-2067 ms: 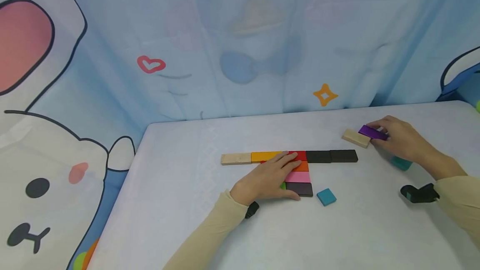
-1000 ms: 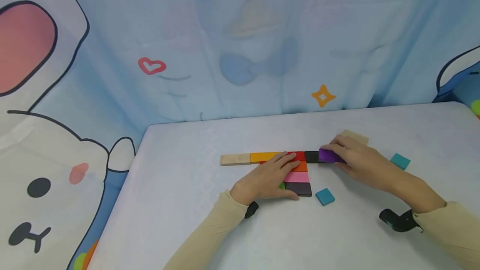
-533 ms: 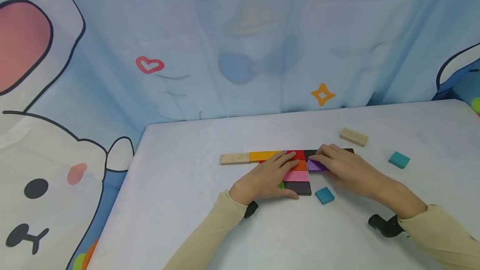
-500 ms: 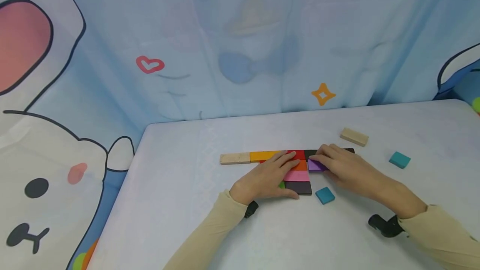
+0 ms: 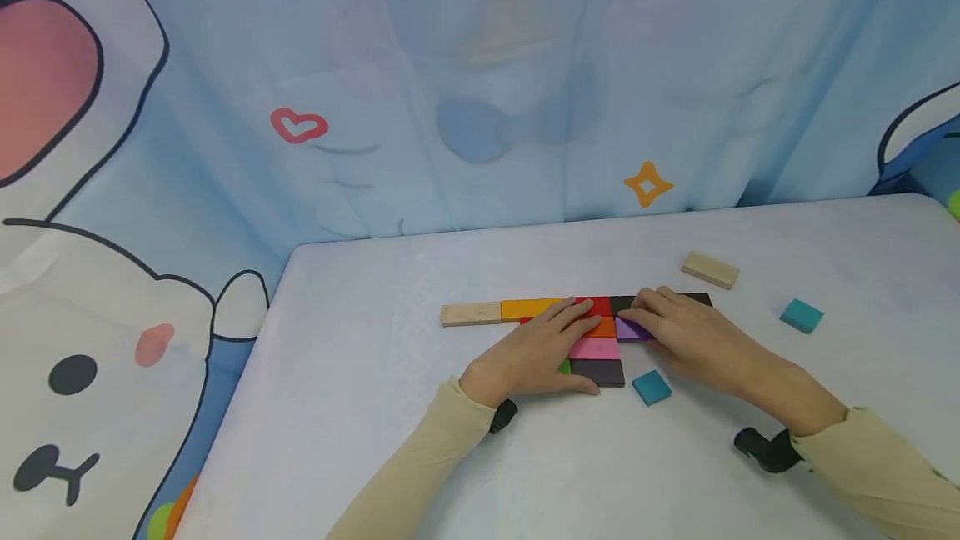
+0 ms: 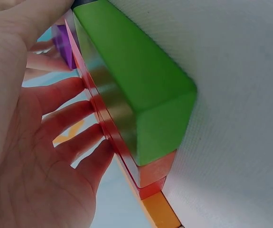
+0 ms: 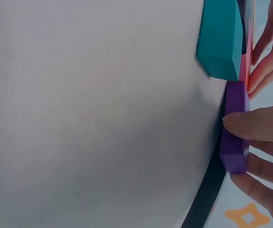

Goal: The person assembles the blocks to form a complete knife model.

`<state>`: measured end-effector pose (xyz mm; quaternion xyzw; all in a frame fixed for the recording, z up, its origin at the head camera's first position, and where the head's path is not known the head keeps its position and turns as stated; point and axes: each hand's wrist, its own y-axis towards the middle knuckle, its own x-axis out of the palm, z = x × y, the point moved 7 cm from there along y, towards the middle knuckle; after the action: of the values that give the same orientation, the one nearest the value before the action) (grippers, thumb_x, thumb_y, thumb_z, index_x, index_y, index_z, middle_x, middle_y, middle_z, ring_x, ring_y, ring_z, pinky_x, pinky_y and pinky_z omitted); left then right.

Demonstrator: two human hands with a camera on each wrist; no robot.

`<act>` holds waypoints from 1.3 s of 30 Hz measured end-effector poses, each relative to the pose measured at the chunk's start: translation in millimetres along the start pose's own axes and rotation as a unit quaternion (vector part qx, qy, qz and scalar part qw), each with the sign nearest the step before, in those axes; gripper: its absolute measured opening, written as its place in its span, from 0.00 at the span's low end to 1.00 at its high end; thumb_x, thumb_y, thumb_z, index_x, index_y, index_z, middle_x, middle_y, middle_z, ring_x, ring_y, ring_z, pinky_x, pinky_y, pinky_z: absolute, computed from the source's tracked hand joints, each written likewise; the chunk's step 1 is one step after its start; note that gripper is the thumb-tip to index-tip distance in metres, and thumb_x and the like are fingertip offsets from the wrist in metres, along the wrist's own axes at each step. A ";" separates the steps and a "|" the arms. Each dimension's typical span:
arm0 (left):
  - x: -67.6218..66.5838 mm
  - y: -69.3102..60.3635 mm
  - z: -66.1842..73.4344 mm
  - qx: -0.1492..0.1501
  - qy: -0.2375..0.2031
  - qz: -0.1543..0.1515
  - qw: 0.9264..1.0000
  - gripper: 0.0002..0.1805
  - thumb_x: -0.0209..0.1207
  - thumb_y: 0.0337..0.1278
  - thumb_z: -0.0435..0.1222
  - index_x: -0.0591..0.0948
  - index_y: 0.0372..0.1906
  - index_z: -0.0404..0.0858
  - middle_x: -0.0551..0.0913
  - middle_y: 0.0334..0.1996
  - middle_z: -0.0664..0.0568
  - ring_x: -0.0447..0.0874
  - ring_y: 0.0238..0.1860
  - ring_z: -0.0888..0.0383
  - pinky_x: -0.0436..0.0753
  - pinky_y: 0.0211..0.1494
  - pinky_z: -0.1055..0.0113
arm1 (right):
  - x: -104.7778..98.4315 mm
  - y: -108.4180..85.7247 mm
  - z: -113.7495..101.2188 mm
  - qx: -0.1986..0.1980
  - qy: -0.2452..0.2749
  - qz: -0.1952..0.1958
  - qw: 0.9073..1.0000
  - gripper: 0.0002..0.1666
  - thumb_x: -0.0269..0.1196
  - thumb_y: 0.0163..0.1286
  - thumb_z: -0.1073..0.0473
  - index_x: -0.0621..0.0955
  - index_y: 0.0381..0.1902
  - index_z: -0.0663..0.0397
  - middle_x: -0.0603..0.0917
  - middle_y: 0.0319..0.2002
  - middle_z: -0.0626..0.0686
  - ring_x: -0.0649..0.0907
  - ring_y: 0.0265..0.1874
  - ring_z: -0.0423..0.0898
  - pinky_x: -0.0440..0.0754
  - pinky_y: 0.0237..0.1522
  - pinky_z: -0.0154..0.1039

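In the head view my left hand [image 5: 528, 357] lies with spread fingers over a flat layout of coloured wooden blocks. Its fingertips touch the red block [image 5: 597, 307] and orange block [image 5: 606, 327]; a pink block [image 5: 596, 348] and a dark grey block [image 5: 597, 372] show beside the palm. A green block [image 6: 131, 57] is mostly hidden under that hand. My right hand [image 5: 697, 340] pinches a purple block [image 7: 235, 147] between thumb and fingers. The purple block lies against the near side of the black blocks [image 5: 622, 304], its left end at the orange block.
The back row continues left with a yellow-orange block [image 5: 528, 309] and a plain wood block [image 5: 470, 313]. A teal block [image 5: 652, 387] lies near the dark grey one. Another teal block [image 5: 802, 316] and a loose plain wood block [image 5: 710, 270] lie to the right.
My right hand has carried the purple block from beside the loose wood block leftward to the black row. Over the last half second it has hardly moved. The left hand has stayed put.
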<state>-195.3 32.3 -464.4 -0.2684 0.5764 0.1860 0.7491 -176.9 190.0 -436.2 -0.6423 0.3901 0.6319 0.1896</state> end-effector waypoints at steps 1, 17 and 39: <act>0.1 0.0 0.0 -0.001 0.000 -0.001 1.000 0.51 0.60 0.66 0.66 0.58 0.84 0.43 0.54 0.84 0.50 0.46 0.84 0.52 0.53 0.81 0.65 | 0.3 -0.2 0.2 0.000 -0.002 0.000 1.000 0.27 0.79 0.55 0.72 0.85 0.54 0.67 0.81 0.47 0.58 0.83 0.48 0.55 0.86 0.50 0.55; 1.8 1.1 -0.2 0.003 0.006 0.000 1.000 0.52 0.59 0.66 0.66 0.58 0.84 0.43 0.54 0.84 0.50 0.46 0.84 0.52 0.52 0.82 0.65 | 5.0 1.7 -1.7 0.027 0.004 -0.019 0.999 0.24 0.81 0.54 0.68 0.87 0.50 0.65 0.83 0.44 0.58 0.85 0.46 0.57 0.88 0.48 0.53; 1.5 0.2 0.3 0.003 0.001 0.000 1.000 0.52 0.60 0.66 0.65 0.58 0.84 0.42 0.54 0.84 0.49 0.46 0.84 0.51 0.51 0.82 0.65 | 3.1 3.4 -5.4 0.037 0.017 0.018 0.999 0.23 0.81 0.53 0.69 0.87 0.47 0.67 0.83 0.43 0.60 0.85 0.45 0.57 0.88 0.45 0.53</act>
<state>-194.8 32.5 -465.8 -0.2662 0.5776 0.1835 0.7495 -176.1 183.1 -437.6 -0.6384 0.4279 0.6092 0.1955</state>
